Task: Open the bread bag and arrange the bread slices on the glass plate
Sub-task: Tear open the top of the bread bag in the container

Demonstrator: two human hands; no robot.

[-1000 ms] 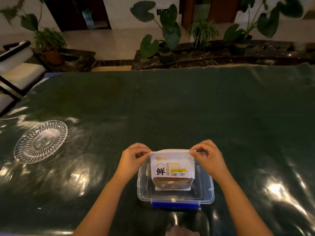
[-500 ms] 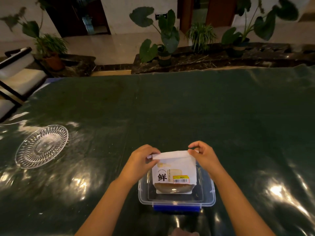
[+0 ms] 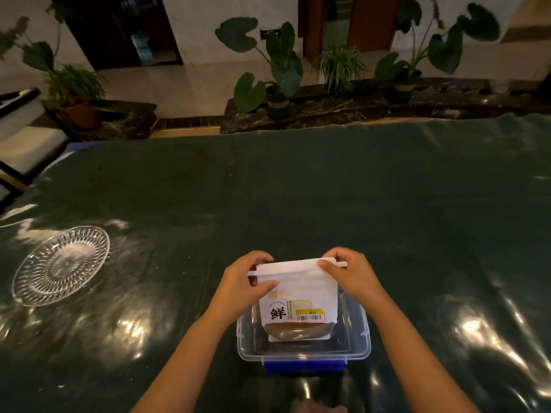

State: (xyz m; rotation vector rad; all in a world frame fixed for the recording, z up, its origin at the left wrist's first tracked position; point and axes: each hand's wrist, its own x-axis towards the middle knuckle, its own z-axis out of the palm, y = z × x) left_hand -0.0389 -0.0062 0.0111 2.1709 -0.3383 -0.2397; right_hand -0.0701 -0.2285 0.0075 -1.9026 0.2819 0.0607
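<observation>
Nearest the person, a clear plastic tub [image 3: 304, 351] with a blue clasp [image 3: 304, 366] on its front edge sits on the dark green table cover [image 3: 328, 204], and the bread bag [image 3: 296, 296] stands upright inside it, its base down in the tub and its folded top rising above the rim. The bag's long axis runs up and down; its printed face, with a large black character and a yellow barcode sticker [image 3: 310, 315], is turned toward the person, and brown bread shows through the clear window at the bottom. A thin white closure strip lies sideways across the folded top, sticking out a little past both hands. The left hand [image 3: 243, 281] grips the top left corner, thumb laid across the front of the bag and fingers curled behind it. The right hand [image 3: 347, 274] pinches the top right corner at the strip, fingers bent over the fold. Apart from the bag, I can see nothing else in the tub. Farther off to the left, well apart from the tub, the glass plate [image 3: 61, 265] lies flat on the cover with nothing on it. Beyond the table's far edge stand potted plants [image 3: 277, 73] on a dark stone ledge.
</observation>
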